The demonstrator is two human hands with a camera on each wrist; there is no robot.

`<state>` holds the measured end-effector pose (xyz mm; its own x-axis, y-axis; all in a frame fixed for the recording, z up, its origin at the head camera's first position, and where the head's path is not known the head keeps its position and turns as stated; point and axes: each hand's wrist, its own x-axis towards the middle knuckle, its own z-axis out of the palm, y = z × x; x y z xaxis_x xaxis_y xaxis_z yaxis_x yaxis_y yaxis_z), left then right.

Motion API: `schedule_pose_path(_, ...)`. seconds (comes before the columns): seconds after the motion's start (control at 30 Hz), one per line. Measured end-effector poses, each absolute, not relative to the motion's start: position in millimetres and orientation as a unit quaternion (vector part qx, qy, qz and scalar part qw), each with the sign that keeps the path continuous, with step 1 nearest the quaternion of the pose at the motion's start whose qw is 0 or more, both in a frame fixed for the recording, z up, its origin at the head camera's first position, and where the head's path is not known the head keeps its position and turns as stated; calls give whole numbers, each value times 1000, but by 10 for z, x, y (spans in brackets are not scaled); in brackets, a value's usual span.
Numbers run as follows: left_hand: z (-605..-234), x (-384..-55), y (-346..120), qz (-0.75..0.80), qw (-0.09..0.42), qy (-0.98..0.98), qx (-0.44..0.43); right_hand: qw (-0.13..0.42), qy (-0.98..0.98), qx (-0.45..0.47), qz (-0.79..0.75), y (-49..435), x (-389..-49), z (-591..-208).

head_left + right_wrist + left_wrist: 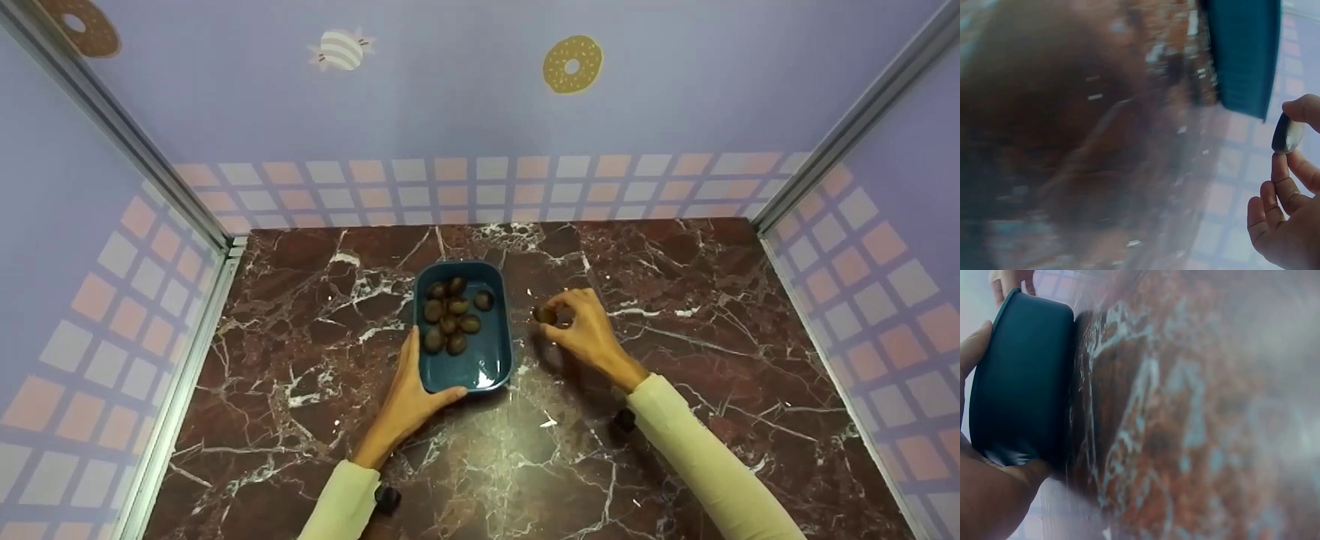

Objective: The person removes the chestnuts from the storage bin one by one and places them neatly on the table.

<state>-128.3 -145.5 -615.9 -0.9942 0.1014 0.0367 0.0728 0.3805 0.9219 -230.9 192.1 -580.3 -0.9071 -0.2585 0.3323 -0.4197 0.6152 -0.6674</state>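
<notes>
Marble-patterned tabletop [675,420], dark red with white veining, enclosed by lilac walls printed with a pastel grid and doughnut motifs. Near its centre stands a teal rectangular dish [487,364] holding some eight or nine dark brown, rounded chestnut-like nuts [450,319], clustered toward the far end; the near end of the dish is bare. The left hand [409,397] rests against the near left corner of the dish, fingers laid straight along the side wall and thumb hooked round the near rim, bracing it rather than lifting it; the left wrist view confirms palm and thumb in contact with the outer wall [1022,382]. The right hand [589,330] hovers just right of the dish, above the tabletop, its thumb and fingertips pinching a single nut [545,315]; the right wrist view shows this nut [1286,134] held edge-on between thumb and forefinger, the remaining fingers loosely curled beneath. Hazards, as judged from this arrangement: the dish sits on a smooth, glossy surface and could slide or pivot if the bracing hand pushes unevenly, scattering its contents; the nut, smooth-shelled and held only by a narrow fingertip pinch, could slip and roll away across the marble; released from height, it might also strike the clustered nuts and bounce one over the low rim.
</notes>
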Motion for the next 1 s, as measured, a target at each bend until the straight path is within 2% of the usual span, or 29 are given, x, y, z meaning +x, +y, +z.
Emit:
schedule_pose_path(0.4, -6156, -1260, -1441, 560, 19, 827, 46, 52, -906, 112, 404, 2158, -2356, -6133)
schedule_pose_path(1.0, -6166, -1265, -1447, 559, 13, 828, 48, 41, -906, 103, 409, 2197, -2419, -6207)
